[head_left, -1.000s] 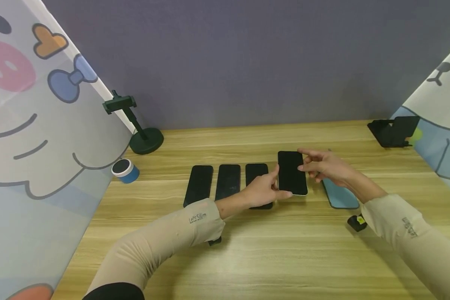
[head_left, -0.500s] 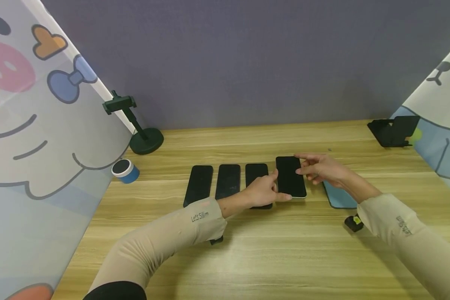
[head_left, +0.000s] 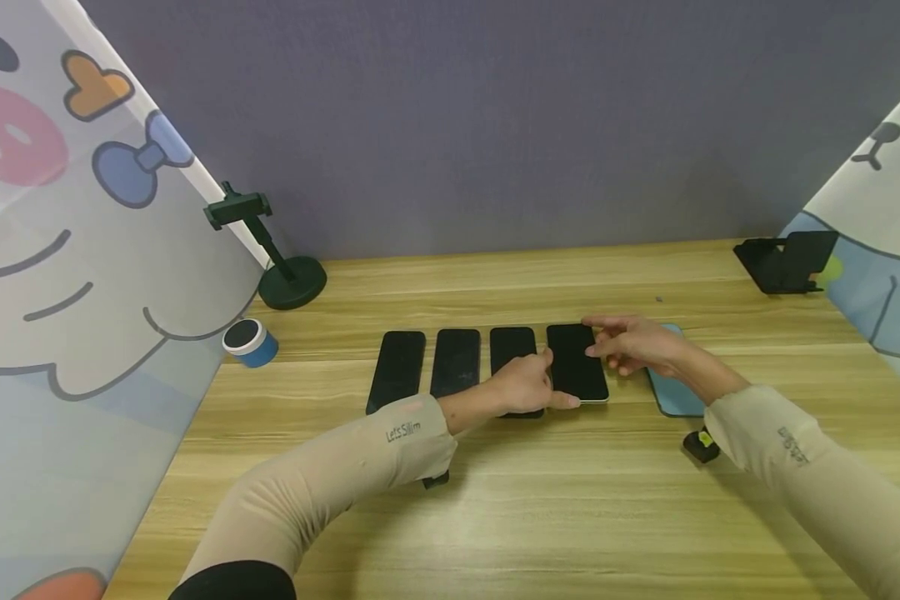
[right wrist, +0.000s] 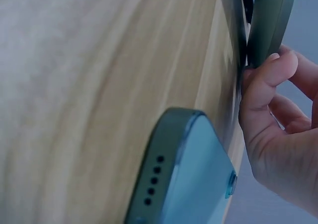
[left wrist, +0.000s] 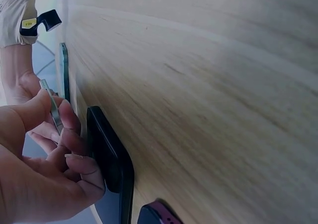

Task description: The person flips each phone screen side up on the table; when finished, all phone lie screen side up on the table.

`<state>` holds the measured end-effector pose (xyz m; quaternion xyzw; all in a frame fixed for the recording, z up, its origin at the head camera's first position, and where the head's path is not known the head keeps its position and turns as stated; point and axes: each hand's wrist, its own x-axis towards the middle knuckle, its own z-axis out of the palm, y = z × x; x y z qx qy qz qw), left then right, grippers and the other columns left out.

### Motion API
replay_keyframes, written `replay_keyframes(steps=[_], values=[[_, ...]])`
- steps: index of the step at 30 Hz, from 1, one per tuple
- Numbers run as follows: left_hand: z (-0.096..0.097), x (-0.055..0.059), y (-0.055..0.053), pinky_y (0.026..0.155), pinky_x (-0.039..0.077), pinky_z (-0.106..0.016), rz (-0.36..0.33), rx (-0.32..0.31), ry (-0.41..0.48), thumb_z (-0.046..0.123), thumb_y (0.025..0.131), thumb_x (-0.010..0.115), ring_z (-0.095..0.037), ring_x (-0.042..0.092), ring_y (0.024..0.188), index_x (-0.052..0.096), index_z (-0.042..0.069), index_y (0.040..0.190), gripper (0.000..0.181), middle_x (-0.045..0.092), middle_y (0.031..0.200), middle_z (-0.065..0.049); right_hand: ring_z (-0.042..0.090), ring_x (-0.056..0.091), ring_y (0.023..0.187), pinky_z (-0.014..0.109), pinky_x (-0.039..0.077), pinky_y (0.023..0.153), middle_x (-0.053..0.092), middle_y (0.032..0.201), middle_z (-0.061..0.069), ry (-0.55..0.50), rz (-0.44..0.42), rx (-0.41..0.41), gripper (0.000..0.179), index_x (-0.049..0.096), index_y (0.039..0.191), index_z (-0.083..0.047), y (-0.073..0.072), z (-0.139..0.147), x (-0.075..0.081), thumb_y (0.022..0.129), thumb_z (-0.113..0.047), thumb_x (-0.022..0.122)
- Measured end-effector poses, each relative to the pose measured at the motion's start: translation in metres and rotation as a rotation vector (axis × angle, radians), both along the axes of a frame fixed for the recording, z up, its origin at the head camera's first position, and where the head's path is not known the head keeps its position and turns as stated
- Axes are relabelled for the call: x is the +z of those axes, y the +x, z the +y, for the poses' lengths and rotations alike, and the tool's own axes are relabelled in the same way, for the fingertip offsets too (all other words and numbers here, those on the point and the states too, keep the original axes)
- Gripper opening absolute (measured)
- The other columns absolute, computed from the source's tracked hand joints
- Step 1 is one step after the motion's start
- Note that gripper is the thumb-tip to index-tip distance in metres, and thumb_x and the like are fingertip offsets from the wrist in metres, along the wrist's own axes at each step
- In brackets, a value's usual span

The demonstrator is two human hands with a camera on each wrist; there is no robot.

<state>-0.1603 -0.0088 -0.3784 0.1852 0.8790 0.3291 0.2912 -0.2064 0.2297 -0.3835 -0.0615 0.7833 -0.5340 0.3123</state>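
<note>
A smartphone with a black screen [head_left: 576,367] lies between both hands at the right end of a row of dark phones. My left hand [head_left: 521,385] pinches its lower left side between thumb and fingers; the left wrist view shows the thin pale edge of the phone [left wrist: 52,109] in that grip. At the upper right side, my right hand [head_left: 636,346] holds it with thumb and fingertips. To the left are three dark phones, a first [head_left: 395,371], a second [head_left: 456,362] and a third [head_left: 512,343] partly under my left hand. Below my right forearm sits a light-blue phone [head_left: 673,392].
A dark green phone stand [head_left: 292,283] rises at the back left, with a small blue jar [head_left: 258,348] in front of it. A black folding stand [head_left: 787,262] stands at the back right. Behind the wooden table [head_left: 540,517] is a grey partition [head_left: 495,125].
Both hands have brought the phone down and slightly left, nearly in line with the other phones. The right hand moved left and toward the body with it; the left hand barely shifted.
</note>
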Motion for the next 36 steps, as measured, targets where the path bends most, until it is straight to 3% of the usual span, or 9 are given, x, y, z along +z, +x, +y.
replay_keyframes(steps=[11,13,18,24,27,32,36], values=[[0.005,0.001,0.001,0.056,0.048,-0.021,0.06,0.014,-0.078,0.042,0.09,0.074,-0.011,0.064,0.059,0.021,0.003,0.159,0.095,0.072,0.08,0.001,0.009,0.053,0.06,0.025,0.05,0.056,0.051,0.09,0.0,0.014,0.021,0.016,0.083,0.018,0.162,-0.01,-0.003,-0.001,-0.006,0.097,-0.022,0.068],[0.006,0.0,0.001,0.054,0.048,-0.022,0.079,0.009,-0.114,0.044,0.09,0.074,-0.011,0.063,0.057,0.021,0.004,0.16,0.096,0.072,0.081,0.001,0.009,0.052,0.06,0.026,0.051,0.055,0.051,0.088,0.001,0.031,0.042,0.023,0.083,0.019,0.162,-0.01,-0.003,-0.002,-0.006,0.097,-0.023,0.068],[0.011,-0.001,0.001,0.045,0.039,-0.023,0.095,0.0,-0.226,0.049,0.09,0.072,-0.011,0.046,0.041,0.018,0.008,0.161,0.098,0.067,0.07,-0.001,0.01,0.049,0.057,0.028,0.052,0.054,0.051,0.082,0.002,0.084,0.098,0.034,0.081,0.022,0.161,-0.009,-0.002,-0.005,-0.006,0.097,-0.024,0.069],[0.016,-0.002,0.001,0.038,0.027,-0.024,0.102,-0.016,-0.308,0.051,0.09,0.071,-0.01,0.03,0.034,0.011,0.012,0.162,0.102,0.05,0.048,0.002,0.011,0.048,0.056,0.029,0.05,0.052,0.051,0.078,0.002,0.126,0.139,0.044,0.079,0.021,0.161,-0.007,-0.001,-0.009,-0.006,0.098,-0.023,0.067],[0.017,-0.001,0.001,0.039,0.028,-0.024,0.096,-0.024,-0.324,0.052,0.09,0.071,-0.01,0.032,0.036,0.01,0.012,0.163,0.103,0.052,0.05,0.002,0.011,0.048,0.055,0.029,0.049,0.051,0.051,0.078,0.002,0.131,0.146,0.042,0.079,0.021,0.161,-0.007,0.0,-0.009,-0.006,0.098,-0.023,0.066],[0.019,0.001,0.002,0.048,0.039,-0.026,0.087,-0.043,-0.337,0.054,0.089,0.071,-0.013,0.048,0.047,0.013,0.01,0.162,0.104,0.065,0.068,-0.001,0.012,0.049,0.057,0.03,0.049,0.051,0.052,0.083,0.004,0.147,0.163,0.034,0.078,0.021,0.161,-0.009,0.001,-0.01,-0.009,0.098,-0.022,0.066],[0.019,0.003,0.0,0.051,0.043,-0.026,0.065,-0.062,-0.342,0.055,0.089,0.07,-0.013,0.051,0.049,0.011,0.007,0.162,0.105,0.062,0.066,-0.001,0.013,0.049,0.058,0.029,0.049,0.05,0.052,0.087,0.006,0.176,0.183,0.026,0.078,0.023,0.161,-0.009,0.002,-0.011,-0.01,0.098,-0.022,0.067]])
